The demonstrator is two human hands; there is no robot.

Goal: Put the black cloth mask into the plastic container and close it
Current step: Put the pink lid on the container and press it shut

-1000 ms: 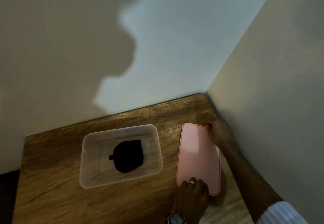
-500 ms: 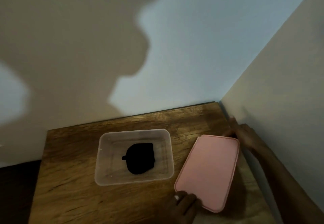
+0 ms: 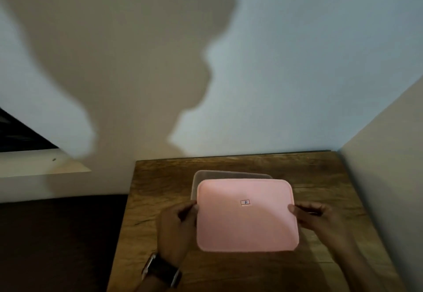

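Note:
A pink rectangular lid (image 3: 247, 216) with a small label at its middle is held flat over the clear plastic container (image 3: 206, 174). Only the container's far rim and left corner show behind the lid. My left hand (image 3: 177, 227) grips the lid's left edge and wears a dark wristwatch. My right hand (image 3: 318, 217) grips the lid's right edge. The black cloth mask is hidden under the lid. I cannot tell whether the lid rests on the container's rim or hovers just above it.
The container stands on a wooden table (image 3: 320, 177) set into a corner, with a pale wall behind and another wall (image 3: 389, 177) close on the right. Left of the table lie a dark floor area (image 3: 57, 241) and a light ledge (image 3: 43, 168).
Both hands lifted the pink lid off the table at the right and carried it left over the container, turning it crosswise. The mask, visible inside before, is now covered.

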